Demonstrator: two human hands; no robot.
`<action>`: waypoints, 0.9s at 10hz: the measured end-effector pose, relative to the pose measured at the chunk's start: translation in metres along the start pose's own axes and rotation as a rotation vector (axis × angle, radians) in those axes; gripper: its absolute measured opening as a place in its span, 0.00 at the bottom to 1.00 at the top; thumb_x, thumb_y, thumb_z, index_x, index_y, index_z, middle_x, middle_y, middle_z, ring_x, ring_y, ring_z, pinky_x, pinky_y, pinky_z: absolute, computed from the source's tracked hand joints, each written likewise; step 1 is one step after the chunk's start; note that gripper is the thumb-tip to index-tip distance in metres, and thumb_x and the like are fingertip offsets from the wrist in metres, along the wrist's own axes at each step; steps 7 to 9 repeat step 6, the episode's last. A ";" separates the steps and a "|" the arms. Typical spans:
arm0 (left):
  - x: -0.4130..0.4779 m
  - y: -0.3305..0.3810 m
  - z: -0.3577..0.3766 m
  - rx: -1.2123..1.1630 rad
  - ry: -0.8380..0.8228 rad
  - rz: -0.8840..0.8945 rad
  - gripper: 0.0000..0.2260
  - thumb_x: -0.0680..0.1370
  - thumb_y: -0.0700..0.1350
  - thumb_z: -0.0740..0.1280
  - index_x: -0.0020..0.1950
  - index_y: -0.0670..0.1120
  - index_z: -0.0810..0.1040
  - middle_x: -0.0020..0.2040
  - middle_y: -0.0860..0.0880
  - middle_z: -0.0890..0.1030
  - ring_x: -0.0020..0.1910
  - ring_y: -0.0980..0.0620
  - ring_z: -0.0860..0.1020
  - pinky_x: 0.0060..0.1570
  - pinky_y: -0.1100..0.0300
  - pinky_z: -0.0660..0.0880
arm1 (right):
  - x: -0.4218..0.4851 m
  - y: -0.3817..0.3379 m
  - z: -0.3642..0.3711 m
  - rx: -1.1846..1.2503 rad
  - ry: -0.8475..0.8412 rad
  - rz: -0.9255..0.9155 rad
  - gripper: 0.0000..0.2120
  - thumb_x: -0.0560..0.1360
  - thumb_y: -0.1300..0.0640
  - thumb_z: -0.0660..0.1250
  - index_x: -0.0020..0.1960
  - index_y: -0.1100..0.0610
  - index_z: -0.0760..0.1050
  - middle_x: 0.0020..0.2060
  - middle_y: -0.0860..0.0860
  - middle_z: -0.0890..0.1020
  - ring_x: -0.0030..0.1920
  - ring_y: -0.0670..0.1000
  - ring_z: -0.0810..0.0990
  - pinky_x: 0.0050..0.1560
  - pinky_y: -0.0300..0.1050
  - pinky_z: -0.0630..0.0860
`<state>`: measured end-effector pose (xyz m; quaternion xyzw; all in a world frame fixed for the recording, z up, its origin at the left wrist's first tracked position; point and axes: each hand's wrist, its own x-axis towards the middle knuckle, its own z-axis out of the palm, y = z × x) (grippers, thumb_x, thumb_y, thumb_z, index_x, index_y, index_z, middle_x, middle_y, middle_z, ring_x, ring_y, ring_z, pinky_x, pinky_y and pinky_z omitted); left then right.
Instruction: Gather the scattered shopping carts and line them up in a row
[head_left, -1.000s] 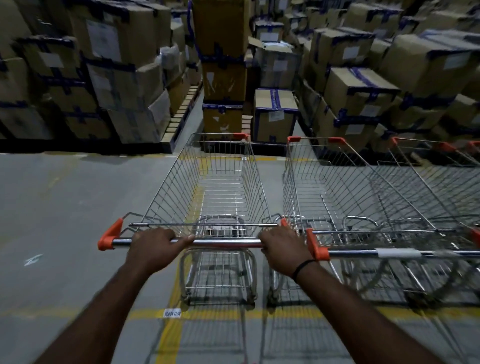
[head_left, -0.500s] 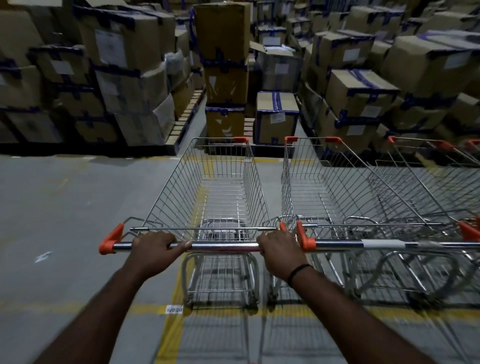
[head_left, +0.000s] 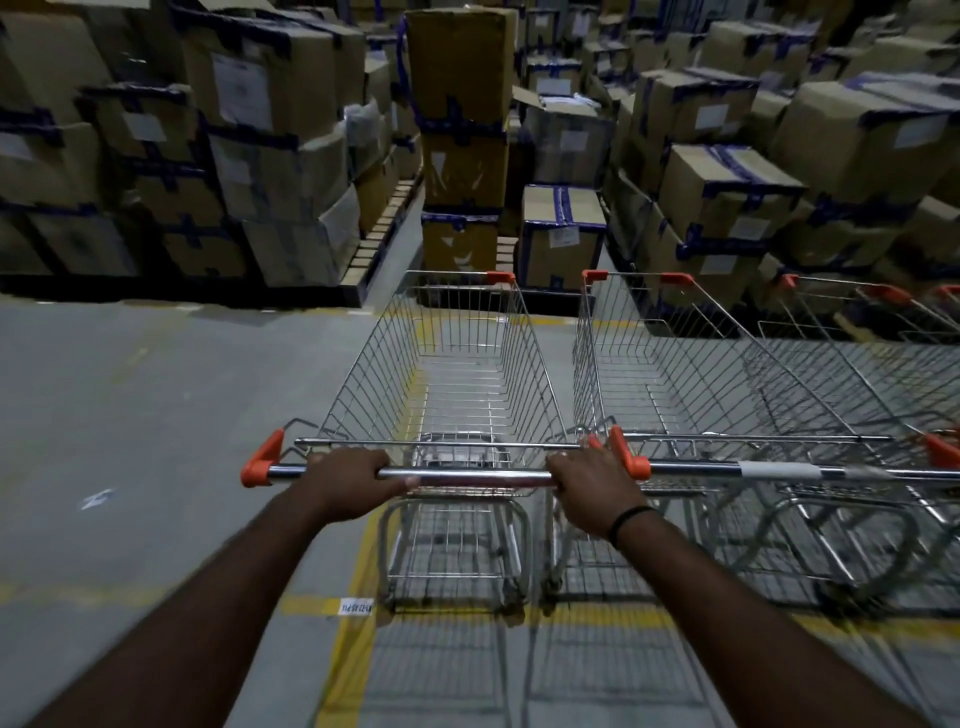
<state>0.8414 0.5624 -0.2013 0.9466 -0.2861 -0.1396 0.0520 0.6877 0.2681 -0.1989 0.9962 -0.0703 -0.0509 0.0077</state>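
Observation:
A wire shopping cart (head_left: 457, 374) with orange corner caps stands straight ahead of me. My left hand (head_left: 353, 480) and my right hand (head_left: 592, 486) both grip its chrome handle bar (head_left: 478, 475). Close beside it on the right stands a second cart (head_left: 691, 374), its handle (head_left: 779, 470) roughly level with the one I hold. A third cart (head_left: 883, 353) stands further right, partly cut off by the frame edge. All three face the same way, toward the boxes.
Stacked cardboard boxes (head_left: 270, 156) on pallets wall off the far side, just past the cart fronts. A narrow aisle (head_left: 400, 244) runs between the stacks. Grey concrete floor (head_left: 145, 415) lies to the left. Yellow floor lines (head_left: 358, 613) cross under the carts.
The cart I hold has rolled a little forward, closer to the boxes, and its handle has drawn about level with the neighbouring cart's handle. Both hands keep their grip.

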 end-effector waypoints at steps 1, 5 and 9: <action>0.006 -0.003 -0.008 -0.033 -0.106 0.099 0.24 0.77 0.72 0.58 0.53 0.53 0.78 0.48 0.52 0.79 0.47 0.52 0.77 0.49 0.55 0.74 | 0.005 -0.004 -0.010 -0.036 -0.069 0.045 0.11 0.76 0.58 0.63 0.57 0.50 0.77 0.54 0.50 0.83 0.61 0.55 0.78 0.70 0.53 0.63; 0.039 -0.070 -0.068 -0.183 -0.001 0.380 0.25 0.79 0.65 0.64 0.66 0.49 0.77 0.66 0.49 0.77 0.63 0.49 0.76 0.61 0.50 0.74 | 0.040 -0.097 -0.063 0.496 -0.042 0.370 0.22 0.78 0.35 0.60 0.59 0.49 0.80 0.58 0.50 0.83 0.58 0.52 0.79 0.57 0.46 0.73; 0.054 -0.087 -0.079 -0.125 0.059 0.428 0.26 0.79 0.66 0.62 0.68 0.50 0.75 0.68 0.50 0.75 0.65 0.50 0.74 0.63 0.49 0.73 | 0.055 -0.116 -0.060 0.465 -0.003 0.401 0.25 0.79 0.35 0.59 0.63 0.52 0.79 0.62 0.52 0.81 0.61 0.52 0.78 0.56 0.44 0.70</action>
